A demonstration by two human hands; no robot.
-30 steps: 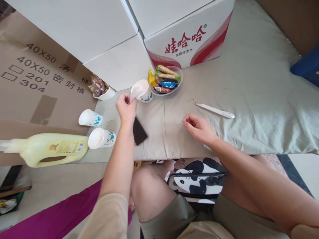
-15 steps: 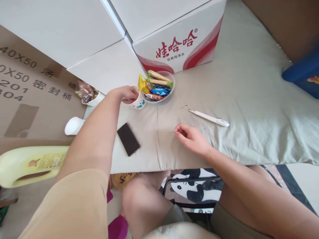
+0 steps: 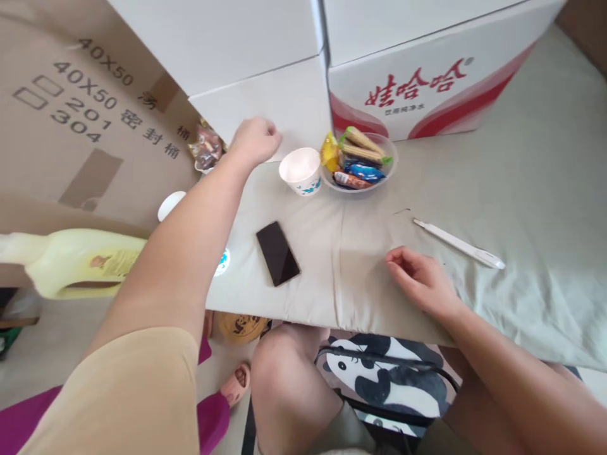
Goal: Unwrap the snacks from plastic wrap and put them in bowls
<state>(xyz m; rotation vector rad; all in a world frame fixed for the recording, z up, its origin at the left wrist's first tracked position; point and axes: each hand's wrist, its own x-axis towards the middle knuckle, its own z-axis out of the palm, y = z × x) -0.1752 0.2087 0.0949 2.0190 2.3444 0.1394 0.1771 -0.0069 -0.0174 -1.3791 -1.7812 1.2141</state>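
My left hand (image 3: 258, 140) is raised in a closed fist just left of a white paper cup (image 3: 300, 170) with blue print, not touching it. The fingers are turned away, so what they hold, if anything, is hidden. Right of the cup, a clear plastic bowl (image 3: 391, 165) holds wrapped snacks: a yellow packet (image 3: 329, 151), blue packets (image 3: 365, 172) and stick-shaped biscuits (image 3: 364, 153). My right hand (image 3: 422, 278) rests on the cloth with its fingers loosely curled and nothing visible in them. A white pen-shaped cutter (image 3: 458, 243) lies beyond it. The dark phone (image 3: 278, 253) lies between my arms.
White cartons (image 3: 265, 107) and a red-and-white printed box (image 3: 427, 98) stand along the back. At the left are a brown cardboard box (image 3: 95, 126), snacks in a container (image 3: 207, 146), another white cup (image 3: 171, 205) and a pale yellow bottle (image 3: 85, 259). A blue-printed item (image 3: 222, 262) shows beside my left forearm.
My left hand has come out of the paper cup and moved up and left, toward the white carton. My right hand stays curled on the cloth. The view has shifted left.
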